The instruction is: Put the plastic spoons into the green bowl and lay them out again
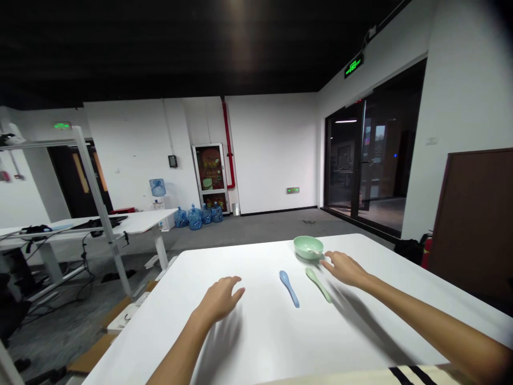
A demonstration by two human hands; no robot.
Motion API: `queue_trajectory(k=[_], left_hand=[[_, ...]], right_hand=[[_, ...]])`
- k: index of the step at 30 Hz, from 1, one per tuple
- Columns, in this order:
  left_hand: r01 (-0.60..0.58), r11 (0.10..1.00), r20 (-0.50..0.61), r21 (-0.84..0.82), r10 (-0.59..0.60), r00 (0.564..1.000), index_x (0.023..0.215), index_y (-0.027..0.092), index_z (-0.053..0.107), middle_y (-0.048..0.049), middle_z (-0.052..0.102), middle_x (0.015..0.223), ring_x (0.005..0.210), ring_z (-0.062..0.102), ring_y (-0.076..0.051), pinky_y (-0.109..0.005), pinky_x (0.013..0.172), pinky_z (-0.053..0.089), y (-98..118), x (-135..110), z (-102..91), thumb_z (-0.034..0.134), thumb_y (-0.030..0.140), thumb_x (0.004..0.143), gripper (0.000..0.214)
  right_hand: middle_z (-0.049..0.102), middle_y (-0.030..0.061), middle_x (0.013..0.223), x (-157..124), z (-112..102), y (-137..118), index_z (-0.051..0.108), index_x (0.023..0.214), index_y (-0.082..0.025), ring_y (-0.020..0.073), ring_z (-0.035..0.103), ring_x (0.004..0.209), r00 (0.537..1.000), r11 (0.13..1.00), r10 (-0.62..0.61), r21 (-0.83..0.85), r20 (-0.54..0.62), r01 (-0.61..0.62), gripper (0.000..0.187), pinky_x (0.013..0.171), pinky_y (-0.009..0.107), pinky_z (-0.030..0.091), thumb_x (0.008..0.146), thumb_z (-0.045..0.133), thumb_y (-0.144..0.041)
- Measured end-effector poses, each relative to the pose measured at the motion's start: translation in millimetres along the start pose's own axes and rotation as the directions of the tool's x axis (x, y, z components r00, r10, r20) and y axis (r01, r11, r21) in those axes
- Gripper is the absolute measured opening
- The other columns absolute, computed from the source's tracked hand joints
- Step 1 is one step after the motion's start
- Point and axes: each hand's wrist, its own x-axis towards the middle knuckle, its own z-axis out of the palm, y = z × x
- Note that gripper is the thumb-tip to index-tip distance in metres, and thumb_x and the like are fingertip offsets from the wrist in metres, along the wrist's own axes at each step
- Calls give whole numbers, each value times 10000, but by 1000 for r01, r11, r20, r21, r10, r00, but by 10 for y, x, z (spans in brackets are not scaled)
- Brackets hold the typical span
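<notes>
Near the far edge of the white table stands a green bowl (308, 248), upright. My right hand (343, 268) is at the bowl's right side, thumb and fingers apart with the tips close to its rim; whether they touch it I cannot tell. A blue spoon (289, 289) and a light green spoon (319, 285) lie side by side in front of the bowl, handles towards me. To the left of the spoons, my left hand (223, 297) hovers over the table with its fingers apart and nothing in it.
The white table (256, 337) spreads out before me. Behind it on the floor, several blue water bottles (195, 218) stand by the wall. Another desk (140, 220) and a metal frame (96, 198) are at the left. On the right are a glass door (379, 160) and a brown panel (476, 224).
</notes>
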Motion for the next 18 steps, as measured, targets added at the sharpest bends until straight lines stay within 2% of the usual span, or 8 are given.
queue_trajectory(k=[4,8,13,18], left_hand=[[5,1000,1,-2,-5,1000,1333,226,556,-83,599,1358,1269,520,-285,-416,1021,418,-22,12,12,360,547,925,555],[-5,1000,2,-7,5,1000,1339,230,552,-80,600,1359,1262,527,-285,-419,1017,423,-15,17,-1,359,546,927,554],[2,1000,11,-4,-2,1000,1345,223,546,-75,600,1362,1270,522,-282,-421,1031,414,15,19,-24,367,524,929,544],[2,1000,3,-13,-2,1000,1339,233,552,-66,600,1363,1270,523,-286,-423,1025,419,-2,31,-12,372,531,929,538]], right_hand=[[661,168,1165,364,-47,-68,633,1169,-154,291,616,1079,999,998,37,-47,-28,-38,493,826,331,436,927,378,-500],[677,158,1139,693,-9,-128,665,1110,-171,296,614,1088,995,993,98,-68,1,-97,456,805,330,438,903,415,-492],[684,165,1088,961,147,-133,692,1001,-166,308,646,996,972,971,225,-95,59,-219,417,742,348,448,884,429,-466],[666,179,1127,1112,366,-14,686,1044,-156,322,640,1017,958,956,280,-106,64,-272,428,760,360,450,863,474,-480]])
